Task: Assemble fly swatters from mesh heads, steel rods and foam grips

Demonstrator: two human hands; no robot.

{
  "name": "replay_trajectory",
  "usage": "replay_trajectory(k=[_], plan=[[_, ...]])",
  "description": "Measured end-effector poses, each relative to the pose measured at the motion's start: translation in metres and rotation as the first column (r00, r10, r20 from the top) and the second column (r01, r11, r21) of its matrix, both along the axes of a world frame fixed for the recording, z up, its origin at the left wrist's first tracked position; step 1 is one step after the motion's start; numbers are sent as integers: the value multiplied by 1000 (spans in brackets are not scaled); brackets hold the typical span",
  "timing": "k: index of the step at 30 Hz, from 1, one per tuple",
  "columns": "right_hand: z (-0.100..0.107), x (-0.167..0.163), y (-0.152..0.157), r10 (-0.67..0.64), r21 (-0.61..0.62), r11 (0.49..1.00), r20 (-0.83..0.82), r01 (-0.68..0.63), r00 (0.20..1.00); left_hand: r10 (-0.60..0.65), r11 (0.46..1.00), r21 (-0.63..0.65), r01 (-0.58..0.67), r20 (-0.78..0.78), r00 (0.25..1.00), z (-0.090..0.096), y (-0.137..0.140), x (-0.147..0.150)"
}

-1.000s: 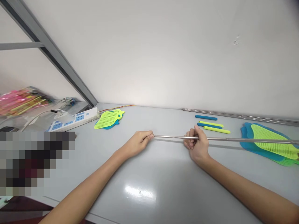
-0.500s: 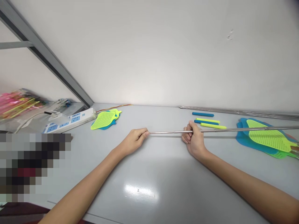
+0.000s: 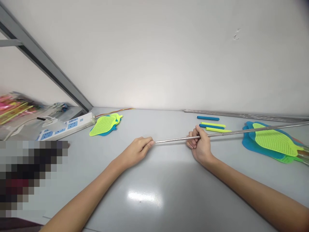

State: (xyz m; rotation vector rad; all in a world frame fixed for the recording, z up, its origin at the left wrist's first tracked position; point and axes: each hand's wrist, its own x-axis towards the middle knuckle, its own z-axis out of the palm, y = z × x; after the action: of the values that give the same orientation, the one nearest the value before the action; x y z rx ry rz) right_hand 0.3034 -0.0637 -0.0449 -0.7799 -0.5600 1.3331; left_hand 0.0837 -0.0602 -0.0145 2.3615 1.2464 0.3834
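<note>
Head view, hands [image 3: 139, 150] [image 3: 202, 146] apart, gripping rod [image 3: 231, 132]

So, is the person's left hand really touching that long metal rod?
Touching. The head view shows it: the left hand is closed on the thinner end of the metal rod, pinching it between thumb and fingers.

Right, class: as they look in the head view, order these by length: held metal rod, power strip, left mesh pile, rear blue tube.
Longest first:
metal rod, reaching the picture's right edge
power strip
left mesh pile
rear blue tube
</note>
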Motion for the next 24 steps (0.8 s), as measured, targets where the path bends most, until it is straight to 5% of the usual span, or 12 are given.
replay_trajectory(k=[12,24], plan=[[0,-1,-8,-70,89,994,-9,70,998,-40,999,17,44,-182,983,3,-14,7],[7,-11,-32,-110,239,969,187,64,976,-143,989,-55,136,-135,980,1,-20,7]])
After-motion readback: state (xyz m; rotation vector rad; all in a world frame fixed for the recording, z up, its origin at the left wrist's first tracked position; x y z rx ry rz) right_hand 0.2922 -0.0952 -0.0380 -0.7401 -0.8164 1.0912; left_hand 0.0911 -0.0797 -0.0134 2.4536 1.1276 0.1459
